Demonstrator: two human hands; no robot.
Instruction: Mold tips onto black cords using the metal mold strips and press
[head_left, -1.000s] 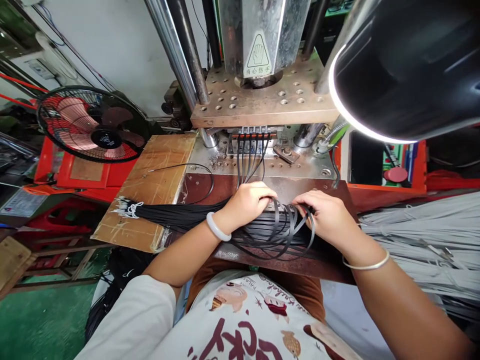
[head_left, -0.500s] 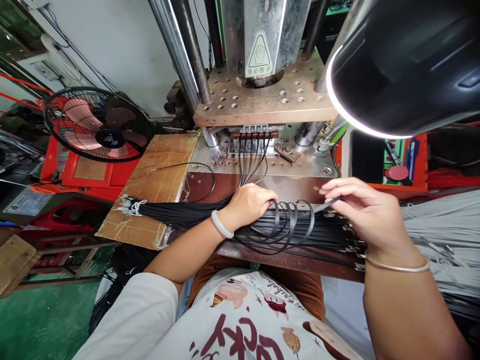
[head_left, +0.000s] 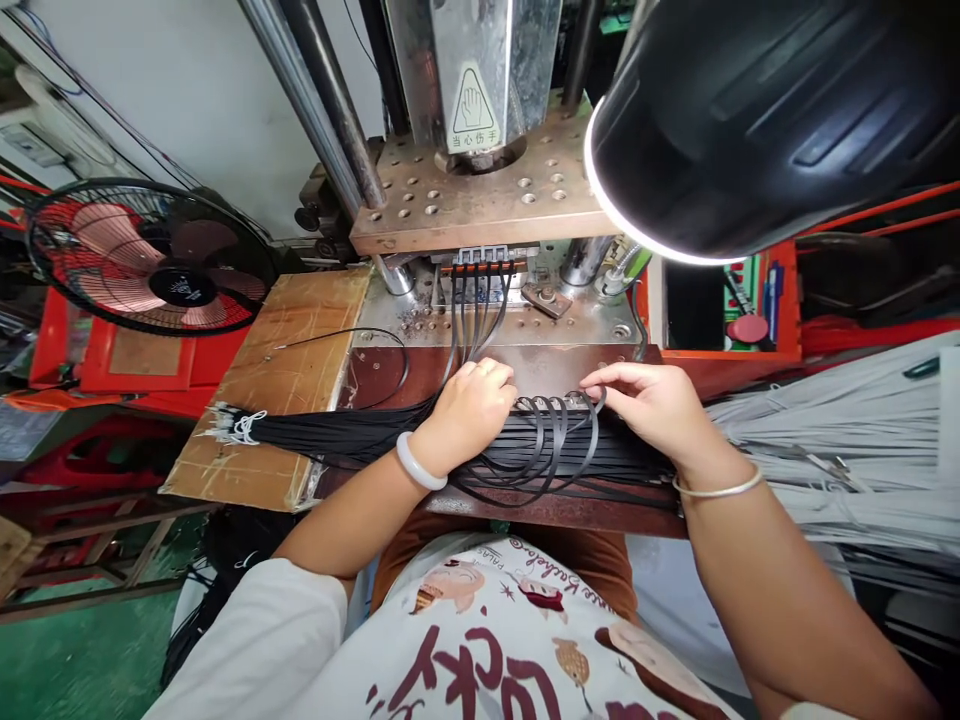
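Observation:
My left hand [head_left: 474,405] is closed, palm down, around thin black cables [head_left: 476,315] whose far ends sit side by side in a metal fixture [head_left: 484,268] under the press. To its right the same kind of flat black cable arches in several loops [head_left: 559,435]. My right hand [head_left: 649,400] pinches one of these loops between thumb and fingertips, close to a narrow light strip on the bench. Beneath both hands a long bundle of black cables [head_left: 315,435] lies across the bench, tied with white string at its left end. My left fingers hide what they grip.
The press plate [head_left: 480,230] hangs above the fixture. A black lamp [head_left: 720,130] reaches in from upper right. On the left are a cardboard sheet [head_left: 292,330] and a fan [head_left: 161,275]. Grey cables [head_left: 862,430] and a red bin [head_left: 787,300] lie right.
My right hand has come left, closer to my left hand, and the cable it holds now curves instead of stretching out. The view has turned slightly right. My left hand keeps its grip.

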